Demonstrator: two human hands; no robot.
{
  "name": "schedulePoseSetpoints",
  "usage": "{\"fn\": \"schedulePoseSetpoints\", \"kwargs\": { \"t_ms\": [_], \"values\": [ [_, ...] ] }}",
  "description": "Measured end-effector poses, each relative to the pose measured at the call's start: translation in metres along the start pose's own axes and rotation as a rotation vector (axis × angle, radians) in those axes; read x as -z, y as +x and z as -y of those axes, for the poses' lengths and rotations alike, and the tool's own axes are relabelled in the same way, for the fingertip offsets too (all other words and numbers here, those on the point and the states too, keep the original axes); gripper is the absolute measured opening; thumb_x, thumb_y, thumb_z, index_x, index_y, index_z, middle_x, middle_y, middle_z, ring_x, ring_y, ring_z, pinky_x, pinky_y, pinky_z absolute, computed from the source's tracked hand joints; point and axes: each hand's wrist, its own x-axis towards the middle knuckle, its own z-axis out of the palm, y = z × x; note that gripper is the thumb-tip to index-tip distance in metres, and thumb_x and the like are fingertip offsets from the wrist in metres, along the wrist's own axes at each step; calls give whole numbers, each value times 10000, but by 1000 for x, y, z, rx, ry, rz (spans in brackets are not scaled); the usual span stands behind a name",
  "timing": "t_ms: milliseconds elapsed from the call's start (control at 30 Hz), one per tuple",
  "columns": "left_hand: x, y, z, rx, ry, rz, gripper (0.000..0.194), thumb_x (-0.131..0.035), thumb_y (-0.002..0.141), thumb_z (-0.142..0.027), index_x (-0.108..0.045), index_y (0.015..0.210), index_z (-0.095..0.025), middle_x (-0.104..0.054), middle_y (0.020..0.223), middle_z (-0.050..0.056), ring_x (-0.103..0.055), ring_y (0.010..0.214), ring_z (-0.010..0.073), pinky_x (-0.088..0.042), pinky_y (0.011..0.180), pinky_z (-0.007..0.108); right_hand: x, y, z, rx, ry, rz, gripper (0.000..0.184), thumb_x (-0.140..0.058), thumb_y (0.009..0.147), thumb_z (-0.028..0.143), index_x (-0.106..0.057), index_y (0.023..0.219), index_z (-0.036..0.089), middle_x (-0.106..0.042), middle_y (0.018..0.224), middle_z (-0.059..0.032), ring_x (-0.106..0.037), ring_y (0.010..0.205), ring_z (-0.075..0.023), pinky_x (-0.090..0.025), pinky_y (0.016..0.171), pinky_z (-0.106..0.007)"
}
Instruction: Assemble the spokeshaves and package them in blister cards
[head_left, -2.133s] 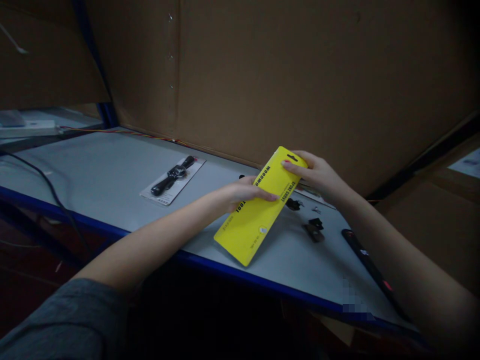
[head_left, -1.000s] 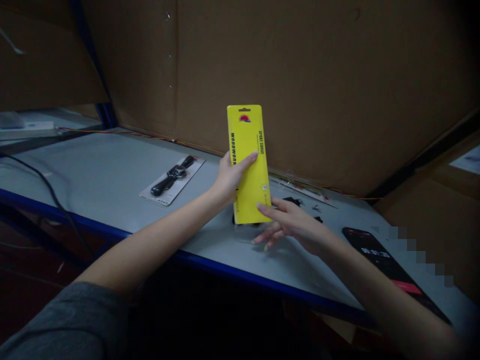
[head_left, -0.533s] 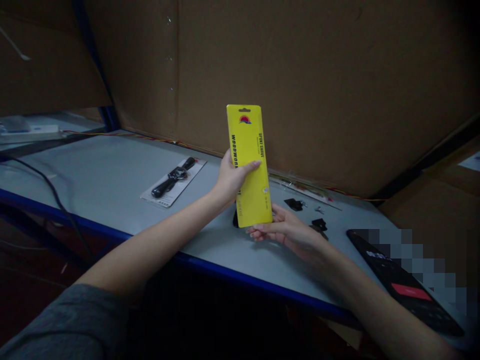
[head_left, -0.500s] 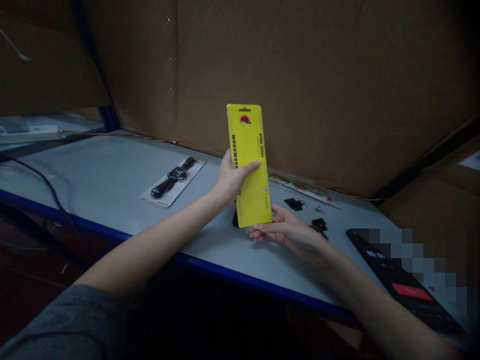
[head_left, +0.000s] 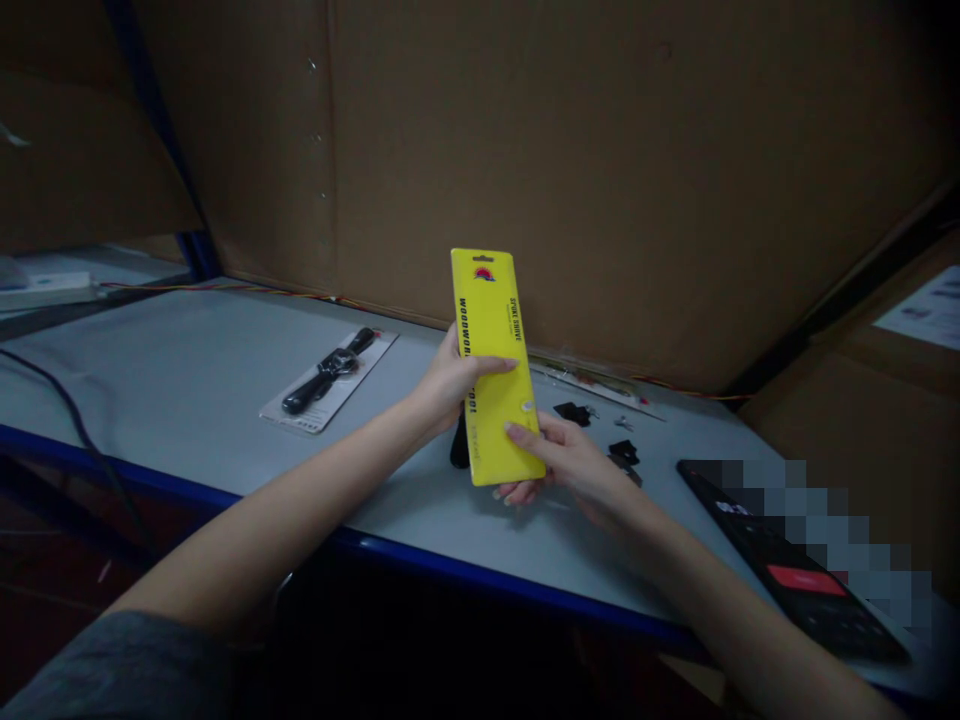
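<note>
Both hands are closed on one yellow card (head_left: 491, 325), which we find held upright, tilted slightly, above the front part of the grey table (head_left: 202, 375). Our left hand (head_left: 444, 388) grips its left edge at mid-height, thumb across the printed face; that thumb covers part of the lettering. Our right hand (head_left: 574, 460) grips the lower right corner, thumb in front and fingers behind and below. We read "SPOKE SHAVE" on the card, with a red emblem beneath the hanging slot. A black handle end (head_left: 459, 446) shows past the left edge; the card hides the rest from us.

Right of the card we note two black pieces (head_left: 623, 452) lying apart, with a small metal part (head_left: 624, 423) near them. Behind these, a flat package (head_left: 596, 380) lies along the back of the table, its left end obstructed by the card. To the left, well apart, a packaged black tool (head_left: 330, 372) lies flat. A black device (head_left: 795, 570) with a red patch lies beyond our right forearm, partly obscured by pixelation. Thin wires (head_left: 277, 291) run along the foot of the cardboard wall (head_left: 562, 130).
</note>
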Motion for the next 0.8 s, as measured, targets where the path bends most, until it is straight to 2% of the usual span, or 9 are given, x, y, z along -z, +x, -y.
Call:
{"fn": "schedulePoseSetpoints", "kwargs": {
  "t_ms": [100, 167, 300, 400, 467, 567, 633, 733, 800],
  "values": [
    [2, 1, -4, 76, 15, 28, 370, -711, 649, -236, -576, 978, -131, -632, 1048, 128, -619, 881, 215, -483, 789, 356, 7, -2, 5, 69, -75, -117, 497, -589, 755, 484, -536, 1064, 99, -678, 626, -84, -624, 451, -180, -503, 385, -262],
    [3, 2, -5, 130, 12, 25, 359, -697, 682, -302, -594, 975, -123, -628, 1045, 138, -609, 905, 212, -477, 804, 346, 11, -4, 8, 140, -188, -266, 494, -587, 747, 493, -585, 1045, 99, -682, 650, -86, -587, 402, -162, -446, 332, -249],
    [2, -1, -4, 260, -9, 89, 409, -702, 673, -402, -584, 995, -179, -626, 958, 87, -600, 874, 206, -484, 795, 395, 9, -11, 8, 487, -713, -598, 350, -511, 823, 389, -646, 1078, 190, -703, 758, -71, -607, 500, -156, -417, 423, -253],
    [1, -2, -1, 325, -16, 128, 389, -705, 676, -391, -568, 973, -182, -604, 812, 38, -601, 759, 171, -495, 775, 398, -6, -16, 6, 758, -1235, -660, 325, -472, 838, 258, -656, 1100, 203, -673, 636, -55, -596, 525, -161, -383, 500, -270],
    [1, -1, 0, 378, -23, 73, 353, -701, 688, -328, -546, 956, -159, -593, 765, 30, -603, 710, 161, -500, 772, 393, -17, -19, 7, 871, -1419, -616, 353, -477, 828, 242, -642, 1129, 156, -642, 578, -56, -573, 508, -161, -355, 505, -278],
    [4, 4, -4, 457, -42, -24, 279, -653, 729, -259, -513, 938, -138, -609, 764, 50, -622, 700, 176, -505, 776, 419, -25, -24, 16, 952, -1347, -434, 372, -514, 820, 305, -637, 1124, 130, -641, 606, -41, -560, 531, -142, -360, 529, -273],
    [9, 9, -12, 424, -57, -29, 229, -628, 750, -248, -518, 915, -133, -623, 763, 58, -637, 722, 185, -506, 791, 422, -20, -25, 24, 964, -1202, -371, 352, -535, 816, 346, -654, 1078, 143, -618, 577, -7, -534, 511, -117, -370, 546, -261],
    [24, 19, -31, 406, -35, 86, 252, -634, 750, -313, -561, 891, -117, -656, 815, 97, -650, 784, 205, -503, 818, 400, 0, -22, 33, 929, -1048, -483, 318, -517, 836, 376, -675, 1009, 161, -557, 503, 23, -477, 457, -97, -360, 524, -250],
    [37, 25, -47, 392, 56, 95, 292, -665, 717, -325, -580, 904, -117, -670, 833, 112, -651, 801, 219, -503, 815, 399, 19, -15, 35, 856, -946, -571, 307, -499, 847, 393, -688, 945, 171, -548, 497, 21, -474, 447, -94, -356, 500, -242]
  ]
}}
